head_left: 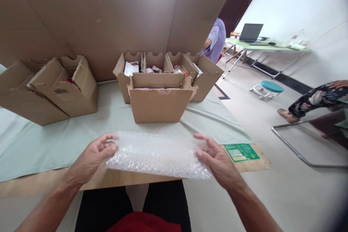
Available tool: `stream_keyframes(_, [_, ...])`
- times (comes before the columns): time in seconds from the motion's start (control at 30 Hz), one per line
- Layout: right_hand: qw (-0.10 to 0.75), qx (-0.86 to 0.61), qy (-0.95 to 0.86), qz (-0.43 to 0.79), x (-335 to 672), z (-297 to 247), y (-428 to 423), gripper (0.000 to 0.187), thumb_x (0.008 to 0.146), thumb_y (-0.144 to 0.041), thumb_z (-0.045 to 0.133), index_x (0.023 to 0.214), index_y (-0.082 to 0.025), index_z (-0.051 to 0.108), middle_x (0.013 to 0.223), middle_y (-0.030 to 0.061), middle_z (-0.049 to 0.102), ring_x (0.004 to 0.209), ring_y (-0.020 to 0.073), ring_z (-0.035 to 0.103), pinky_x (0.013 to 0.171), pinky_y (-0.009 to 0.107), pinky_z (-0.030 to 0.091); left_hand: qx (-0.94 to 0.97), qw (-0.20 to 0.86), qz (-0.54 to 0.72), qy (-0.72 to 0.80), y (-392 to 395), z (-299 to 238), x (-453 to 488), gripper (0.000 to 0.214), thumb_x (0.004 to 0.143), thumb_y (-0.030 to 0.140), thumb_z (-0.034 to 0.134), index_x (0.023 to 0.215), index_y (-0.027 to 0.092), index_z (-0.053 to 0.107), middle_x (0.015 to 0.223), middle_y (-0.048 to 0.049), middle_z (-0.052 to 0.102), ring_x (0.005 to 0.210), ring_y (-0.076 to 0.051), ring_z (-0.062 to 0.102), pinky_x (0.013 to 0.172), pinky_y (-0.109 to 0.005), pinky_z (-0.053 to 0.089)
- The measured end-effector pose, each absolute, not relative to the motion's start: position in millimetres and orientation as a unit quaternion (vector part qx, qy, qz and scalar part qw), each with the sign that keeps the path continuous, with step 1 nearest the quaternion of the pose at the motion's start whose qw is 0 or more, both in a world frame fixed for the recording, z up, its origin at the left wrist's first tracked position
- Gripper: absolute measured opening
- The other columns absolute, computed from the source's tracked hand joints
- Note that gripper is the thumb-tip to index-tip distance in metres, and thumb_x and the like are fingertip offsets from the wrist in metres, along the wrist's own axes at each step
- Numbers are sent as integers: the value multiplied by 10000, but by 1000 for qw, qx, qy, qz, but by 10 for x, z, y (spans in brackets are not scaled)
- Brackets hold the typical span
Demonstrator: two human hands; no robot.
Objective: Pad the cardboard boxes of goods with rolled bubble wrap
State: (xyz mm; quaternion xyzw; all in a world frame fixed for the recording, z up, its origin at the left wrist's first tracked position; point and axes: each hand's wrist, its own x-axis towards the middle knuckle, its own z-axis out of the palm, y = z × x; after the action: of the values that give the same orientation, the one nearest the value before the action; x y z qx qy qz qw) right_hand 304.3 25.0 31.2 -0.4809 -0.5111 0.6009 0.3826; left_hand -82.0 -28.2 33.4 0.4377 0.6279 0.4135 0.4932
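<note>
A sheet of clear bubble wrap is stretched flat just above the table's near edge. My left hand pinches its left end, thumb on top. My right hand grips its right end with curled fingers. Just beyond the sheet an open brown cardboard box sits on the pale green cloth. Behind it stand other open boxes with packets and papers inside.
Two open cardboard boxes sit at the left. A tall cardboard screen stands at the table's back. Beyond it is a person in a purple shirt. To the right: a stool, a table with a laptop, another person's leg.
</note>
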Motion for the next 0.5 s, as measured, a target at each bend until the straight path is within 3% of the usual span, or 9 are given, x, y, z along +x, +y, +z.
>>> stream_keyframes(0.1, [430,-452,-575,529,3029,698,452,670,834,-488,828,1408,-288,546,759,-31,605,619,125,539,543,239,429,491,432,460,600,-40,671,-840,658,831,452,767,1418,256,544,735,37,623,698,-144,580,656,-246,467])
stream_keyframes(0.2, [485,-441,-640,401,2980,1139,731,654,815,-442,837,1402,-337,568,769,-24,619,662,155,591,571,277,481,563,324,509,565,266,1162,-798,693,851,339,733,1492,263,483,670,70,594,614,-118,553,586,-216,445])
stream_keyframes(0.27, [503,-436,-663,341,2949,1416,996,606,796,-422,828,1351,-358,592,768,-25,617,662,165,599,579,303,490,597,245,537,543,472,1503,-759,554,861,282,688,1397,245,554,633,84,572,557,-90,512,536,-190,399])
stream_keyframes(0.4, [487,-423,-698,311,2934,1785,1682,272,863,-393,684,1118,-298,667,717,-41,589,576,109,519,567,302,410,654,125,498,555,873,1979,-669,150,827,231,611,935,157,686,626,54,570,546,-53,460,527,-179,313])
stream_keyframes(0.5, [443,-418,-720,332,2958,1886,2149,130,783,-315,695,860,-212,677,654,-36,568,558,95,455,558,280,355,686,105,383,610,1159,2072,-586,227,793,223,506,803,142,718,571,38,515,520,-67,398,534,-220,281])
